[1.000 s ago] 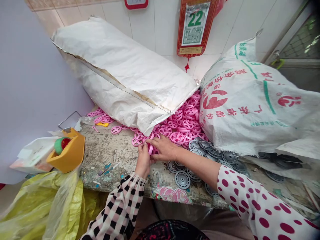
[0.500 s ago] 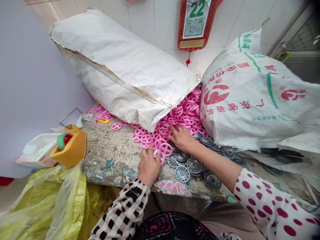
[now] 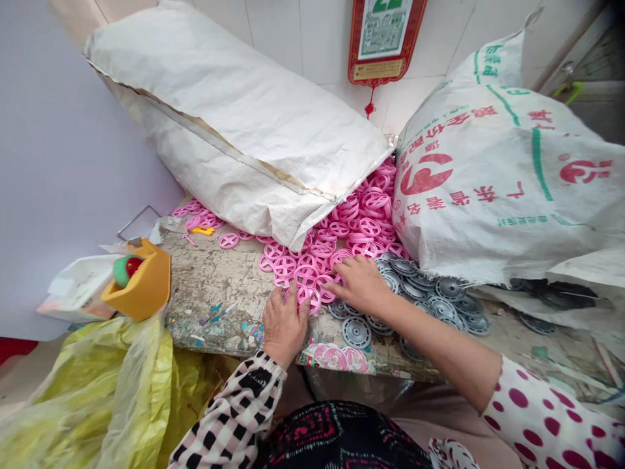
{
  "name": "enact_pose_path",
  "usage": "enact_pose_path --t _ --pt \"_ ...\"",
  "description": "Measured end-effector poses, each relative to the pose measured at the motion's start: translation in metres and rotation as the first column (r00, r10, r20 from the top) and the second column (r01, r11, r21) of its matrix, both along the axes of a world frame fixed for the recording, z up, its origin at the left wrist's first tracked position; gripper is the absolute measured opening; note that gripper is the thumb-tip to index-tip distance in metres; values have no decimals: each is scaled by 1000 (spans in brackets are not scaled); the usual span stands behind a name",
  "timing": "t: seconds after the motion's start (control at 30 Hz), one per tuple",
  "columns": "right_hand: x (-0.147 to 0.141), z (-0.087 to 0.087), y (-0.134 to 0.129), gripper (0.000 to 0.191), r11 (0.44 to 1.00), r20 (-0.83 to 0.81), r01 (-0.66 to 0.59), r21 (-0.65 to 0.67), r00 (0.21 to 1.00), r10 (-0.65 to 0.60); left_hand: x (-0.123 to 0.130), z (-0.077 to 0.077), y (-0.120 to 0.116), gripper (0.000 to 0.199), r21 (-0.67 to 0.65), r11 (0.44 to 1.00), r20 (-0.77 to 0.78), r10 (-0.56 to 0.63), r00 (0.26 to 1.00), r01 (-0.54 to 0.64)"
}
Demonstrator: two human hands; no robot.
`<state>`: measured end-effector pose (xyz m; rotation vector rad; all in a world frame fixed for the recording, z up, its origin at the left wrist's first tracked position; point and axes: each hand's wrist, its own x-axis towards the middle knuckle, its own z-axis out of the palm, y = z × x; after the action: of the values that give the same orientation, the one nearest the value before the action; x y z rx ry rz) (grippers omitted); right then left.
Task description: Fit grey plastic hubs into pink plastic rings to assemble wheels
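As the left hand [image 3: 284, 329] and right hand [image 3: 359, 284] lie spread open, gripping nothing, on pink plastic wheels [image 3: 305, 277] heaped on the table [image 3: 209, 293], the step in hand looks like sifting them, and the next move calls for pinching one.

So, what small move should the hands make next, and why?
Probably the left hand should pick up the pink plastic wheel beneath it, since that wheel lies at the edge of the pink pile, while the right hand rests between that pile and the grey wheels.
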<state>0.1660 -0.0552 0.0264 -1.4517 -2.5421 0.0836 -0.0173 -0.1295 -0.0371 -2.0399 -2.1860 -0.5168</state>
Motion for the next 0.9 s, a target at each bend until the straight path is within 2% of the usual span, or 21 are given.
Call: enact_pose_path --t 0.07,0.17,0.4,0.5,0.57,0.6,0.63,0.67,0.7,0.77,0.8,0.83,0.9 --pt "-5 -4 -8 37 998 45 49 -27 998 -48 -1 -2 0 53 18 1000 25 -9 1000 9" --pt "-14 -10 -11 28 994 24 93 -56 995 -92 -5 -5 1 50 56 998 85 -43 995 38" --pt "-19 -16 3 20 992 -104 81 -96 990 -91 -14 -10 0 48 121 990 205 -90 975 66" --pt "-12 -11 4 23 989 -181 120 -85 974 -133 -13 -3 -1 46 135 989 268 -88 959 53" --pt "-7 -7 -3 22 990 -249 124 -73 959 -138 -9 6 -3 43 168 985 369 -109 923 49" --pt "-5 -5 -8 21 992 -305 109 -69 944 -125 -5 13 -4 43 176 983 461 -135 877 59" --pt "-3 -4 -14 18 994 -374 84 -67 922 -103 -1 19 -4 44 162 983 583 -165 796 86" --pt "-2 -3 -21 16 996 -448 52 -70 891 -78 4 26 -4 45 126 983 721 -181 669 131" --pt "0 -3 -28 14 997 -513 16 -78 857 -54 9 32 -4 46 70 979 847 -159 508 190" --pt "5 -2 -42 14 994 -583 -40 -103 812 -28 17 42 -4 43 -45 951 982 -14 190 305" --pt "10 -2 -49 15 993 -583 -59 -105 812 -14 20 45 -3 41 -84 939 995 59 83 334" --pt "16 -2 -55 17 993 -556 -79 -90 831 16 21 47 -3 41 -109 935 994 110 17 337" --pt "31 -3 -68 22 990 -404 -140 -28 907 117 19 47 0 41 -132 946 988 149 -33 297"
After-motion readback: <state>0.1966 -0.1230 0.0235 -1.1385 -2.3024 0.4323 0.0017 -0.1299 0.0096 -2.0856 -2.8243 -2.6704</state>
